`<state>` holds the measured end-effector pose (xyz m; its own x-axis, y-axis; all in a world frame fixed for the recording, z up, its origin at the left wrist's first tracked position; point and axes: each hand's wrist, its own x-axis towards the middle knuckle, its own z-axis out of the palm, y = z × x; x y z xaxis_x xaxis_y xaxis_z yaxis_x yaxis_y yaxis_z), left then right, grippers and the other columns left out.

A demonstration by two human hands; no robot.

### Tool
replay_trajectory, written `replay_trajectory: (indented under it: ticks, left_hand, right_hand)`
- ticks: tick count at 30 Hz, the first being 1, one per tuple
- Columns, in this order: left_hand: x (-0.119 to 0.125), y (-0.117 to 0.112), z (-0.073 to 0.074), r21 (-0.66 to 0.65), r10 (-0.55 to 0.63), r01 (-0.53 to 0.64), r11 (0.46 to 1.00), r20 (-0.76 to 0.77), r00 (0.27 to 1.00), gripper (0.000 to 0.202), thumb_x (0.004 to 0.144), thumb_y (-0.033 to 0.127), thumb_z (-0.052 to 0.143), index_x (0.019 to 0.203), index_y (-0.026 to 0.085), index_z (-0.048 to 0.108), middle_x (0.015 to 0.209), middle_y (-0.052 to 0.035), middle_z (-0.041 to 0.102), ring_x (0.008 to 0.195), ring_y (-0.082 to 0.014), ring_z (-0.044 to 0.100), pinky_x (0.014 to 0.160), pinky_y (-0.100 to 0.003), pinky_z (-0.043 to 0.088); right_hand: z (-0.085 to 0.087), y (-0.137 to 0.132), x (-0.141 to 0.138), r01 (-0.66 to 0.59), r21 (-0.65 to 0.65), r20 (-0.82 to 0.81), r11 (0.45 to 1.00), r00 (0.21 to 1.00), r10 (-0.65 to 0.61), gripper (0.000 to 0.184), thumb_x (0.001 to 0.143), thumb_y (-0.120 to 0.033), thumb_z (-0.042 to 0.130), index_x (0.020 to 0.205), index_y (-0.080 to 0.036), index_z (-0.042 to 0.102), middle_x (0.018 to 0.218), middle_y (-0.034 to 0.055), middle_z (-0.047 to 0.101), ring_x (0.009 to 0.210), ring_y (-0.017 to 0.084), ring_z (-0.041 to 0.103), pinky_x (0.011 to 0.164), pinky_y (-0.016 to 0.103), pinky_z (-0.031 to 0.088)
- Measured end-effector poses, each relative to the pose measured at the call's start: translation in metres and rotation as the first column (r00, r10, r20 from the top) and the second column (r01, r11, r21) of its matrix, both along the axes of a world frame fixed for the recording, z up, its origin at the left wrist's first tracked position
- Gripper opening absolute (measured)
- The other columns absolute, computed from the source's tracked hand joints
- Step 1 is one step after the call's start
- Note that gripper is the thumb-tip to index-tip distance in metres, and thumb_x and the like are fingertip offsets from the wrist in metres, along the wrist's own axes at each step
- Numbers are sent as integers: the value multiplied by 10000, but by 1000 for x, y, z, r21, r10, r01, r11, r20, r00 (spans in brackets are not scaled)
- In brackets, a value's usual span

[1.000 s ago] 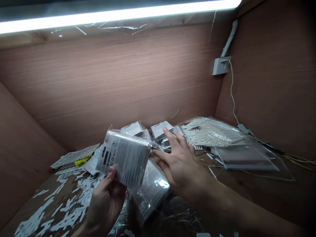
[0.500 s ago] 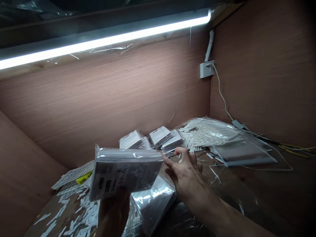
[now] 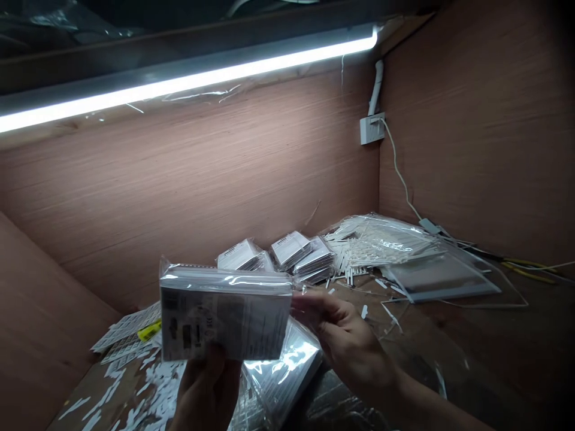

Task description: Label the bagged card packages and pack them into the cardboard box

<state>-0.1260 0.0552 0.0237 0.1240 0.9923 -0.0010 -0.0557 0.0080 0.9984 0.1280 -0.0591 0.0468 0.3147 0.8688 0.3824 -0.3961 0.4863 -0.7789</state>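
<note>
My left hand (image 3: 209,383) grips a clear plastic-bagged pack of printed sheets or boxes (image 3: 224,317) from below, its thumb on the printed face. The pack is held up on its long side, with dark print and barcode-like marks facing me. At the pack's right end, the closed fingers of my right hand (image 3: 345,335) pinch the clear plastic there; the fingertips are partly hidden. Beneath both hands lies another shiny bagged pack (image 3: 287,374) on the table.
Several bagged packs (image 3: 291,248) sit against the back wall. To their right are a heap of white strips (image 3: 350,239) and clear plastic sleeves (image 3: 444,278). Label sheets (image 3: 128,329), a yellow tag (image 3: 150,330) and paper scraps (image 3: 153,392) lie at left. A cable (image 3: 399,167) hangs from a socket (image 3: 372,128).
My right hand has gone from an extended finger at the pack's upper right corner to closed fingers at its right end. The pack has shifted slightly left and turned more face-on.
</note>
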Motion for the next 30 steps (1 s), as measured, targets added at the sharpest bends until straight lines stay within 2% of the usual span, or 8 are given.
replay_trajectory:
  ticks: [3, 8, 11, 14, 17, 22, 26, 30]
  left_hand:
    - [-3, 0, 0, 58, 67, -64, 996, -40, 997, 250, 784, 246, 900, 1013, 234, 800, 1082, -62, 828, 1382, -301, 610, 966, -189, 608]
    - [7, -1, -4, 16, 22, -21, 1000, -72, 997, 270, 802, 338, 890, 1032, 245, 783, 1120, -67, 823, 1397, -329, 603, 1020, -272, 611]
    - [17, -4, -6, 93, 69, -64, 994, -56, 996, 319, 816, 329, 885, 1084, 228, 746, 1150, -67, 811, 1399, -303, 600, 1007, -216, 586]
    - [27, -11, -7, 125, 101, -91, 988, -80, 992, 308, 804, 278, 892, 1060, 225, 728, 1130, -58, 810, 1379, -289, 614, 974, -192, 581]
    - [33, -20, -4, 110, 68, -59, 992, -81, 994, 254, 795, 323, 895, 957, 225, 725, 1070, -59, 819, 1320, -296, 653, 968, -211, 590]
    - [36, -26, 1, 14, -33, 34, 999, -72, 997, 303, 750, 387, 919, 941, 229, 745, 999, -60, 828, 1258, -311, 691, 1024, -279, 596]
    - [38, -25, -3, -15, -82, 83, 996, 75, 994, 415, 646, 484, 981, 878, 224, 755, 992, -69, 829, 1296, -344, 676, 1126, -348, 561]
    - [42, -26, -11, -57, -174, 197, 979, 279, 944, 441, 663, 515, 969, 989, 263, 813, 1132, -69, 829, 1363, -343, 642, 1171, -376, 538]
  right_hand:
    - [3, 0, 1, 12, 20, 65, 1000, 998, -13, 322, 954, -436, 775, 1257, -329, 796, 1203, 60, 775, 1094, 206, 706, 1083, 421, 542]
    - [8, 6, 8, -101, 20, 51, 995, 994, 100, 427, 955, -427, 781, 1362, -308, 731, 1361, 75, 723, 1242, 233, 669, 1202, 471, 454]
    - [0, 12, 10, -200, 58, -52, 978, 978, 203, 444, 920, -370, 830, 1349, -306, 736, 1332, 69, 745, 1226, 236, 681, 1187, 461, 466]
    - [-9, 14, 10, -194, 57, -112, 979, 973, 199, 406, 938, -365, 812, 1332, -293, 746, 1282, 76, 766, 1125, 230, 712, 1081, 435, 534]
    - [-11, 12, 7, -183, 40, -75, 982, 980, 186, 392, 949, -406, 793, 1306, -248, 762, 1242, 95, 778, 1058, 229, 717, 1023, 419, 550]
    - [-4, 9, 0, -194, 71, -86, 978, 976, 199, 411, 907, -480, 822, 1215, -209, 794, 1206, 116, 786, 1179, 268, 699, 1029, 419, 554]
    - [1, 6, -3, -182, 69, -138, 981, 972, 190, 439, 843, -481, 885, 1175, -206, 808, 1162, 124, 802, 1139, 281, 731, 1014, 421, 573]
    - [4, 2, -5, -22, 15, -126, 1000, 992, 24, 397, 782, -430, 942, 1106, -221, 847, 1083, 105, 825, 1039, 271, 760, 981, 415, 595]
